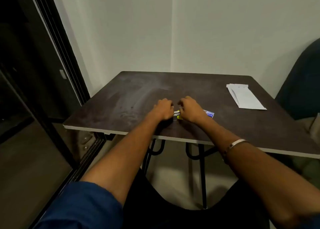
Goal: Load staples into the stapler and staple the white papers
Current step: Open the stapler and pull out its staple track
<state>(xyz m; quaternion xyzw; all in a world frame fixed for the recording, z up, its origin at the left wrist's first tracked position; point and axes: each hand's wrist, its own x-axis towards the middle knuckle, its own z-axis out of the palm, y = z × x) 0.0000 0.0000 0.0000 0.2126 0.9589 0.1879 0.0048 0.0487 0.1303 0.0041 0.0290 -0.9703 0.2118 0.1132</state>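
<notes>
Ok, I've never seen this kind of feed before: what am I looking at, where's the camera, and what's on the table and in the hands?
There is no machine here. It is one picture from a camera worn on a person's head, looking forward and down, so the two bare arms reaching in are that person's own. The left hand and right hand meet over a small stapler with yellow on it, near the middle of the dark table. Both seem to be working on it, but the fingers hide exactly how. Just right of the right hand lies a small blue and white box, perhaps staples. The white papers lie untouched at the far right.
</notes>
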